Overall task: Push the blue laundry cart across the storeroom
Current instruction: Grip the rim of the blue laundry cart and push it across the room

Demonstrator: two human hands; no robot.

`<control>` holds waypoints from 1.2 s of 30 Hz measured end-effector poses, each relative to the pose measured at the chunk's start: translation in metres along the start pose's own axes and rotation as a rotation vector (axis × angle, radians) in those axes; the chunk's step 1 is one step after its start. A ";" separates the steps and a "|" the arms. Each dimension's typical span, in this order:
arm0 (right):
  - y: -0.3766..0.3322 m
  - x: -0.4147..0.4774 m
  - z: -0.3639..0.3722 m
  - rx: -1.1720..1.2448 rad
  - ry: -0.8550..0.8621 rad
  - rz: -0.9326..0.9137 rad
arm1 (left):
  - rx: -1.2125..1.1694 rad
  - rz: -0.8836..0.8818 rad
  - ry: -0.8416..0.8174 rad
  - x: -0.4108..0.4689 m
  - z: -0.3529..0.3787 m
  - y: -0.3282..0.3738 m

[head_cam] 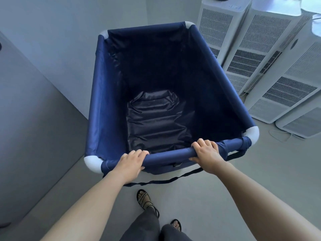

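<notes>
The blue laundry cart (102, 94) fills the middle of the view, a fabric bin on a tube frame with white corner joints, its dark lining bare inside. My left hand (131, 163) grips the near rim bar toward its left end, fingers curled over the top. My right hand (206, 153) grips the same bar toward its right end. A black strap (173, 179) hangs loose below the bar.
Several white air purifiers (260, 54) stand in a row close to the cart's right side, with a cable (278, 136) on the floor. A grey wall (31, 110) runs along the left. My feet in sandals (145, 200) stand on the grey floor behind the cart.
</notes>
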State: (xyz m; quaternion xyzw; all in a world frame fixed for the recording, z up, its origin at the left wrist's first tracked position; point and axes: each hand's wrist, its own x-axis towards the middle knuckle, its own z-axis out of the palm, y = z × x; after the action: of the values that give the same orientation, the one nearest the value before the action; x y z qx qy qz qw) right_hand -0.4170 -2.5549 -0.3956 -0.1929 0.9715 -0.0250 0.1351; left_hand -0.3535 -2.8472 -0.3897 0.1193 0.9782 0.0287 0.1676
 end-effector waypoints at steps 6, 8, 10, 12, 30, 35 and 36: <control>0.001 0.044 -0.014 -0.040 -0.016 0.014 | -0.048 -0.016 -0.057 0.038 -0.020 -0.023; 0.002 0.060 -0.021 -0.048 -0.029 0.019 | -0.067 -0.026 -0.091 0.052 -0.028 -0.030; 0.002 0.077 -0.027 -0.058 -0.034 0.028 | -0.096 -0.028 -0.114 0.066 -0.036 -0.038; 0.003 0.092 -0.031 -0.069 -0.027 0.037 | -0.114 -0.024 -0.132 0.079 -0.043 -0.045; 0.015 0.222 -0.069 -0.060 -0.026 0.019 | -0.100 -0.076 -0.108 0.182 -0.082 -0.104; 0.024 0.266 -0.085 -0.064 -0.085 -0.038 | -0.123 -0.154 -0.094 0.212 -0.097 -0.115; 0.026 0.275 -0.089 -0.067 -0.100 -0.061 | -0.130 -0.168 -0.096 0.218 -0.100 -0.118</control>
State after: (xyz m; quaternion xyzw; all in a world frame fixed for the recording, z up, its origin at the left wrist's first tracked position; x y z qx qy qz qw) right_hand -0.6953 -2.6359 -0.3822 -0.2280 0.9575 0.0128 0.1762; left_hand -0.6130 -2.9103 -0.3766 0.0268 0.9716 0.0720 0.2237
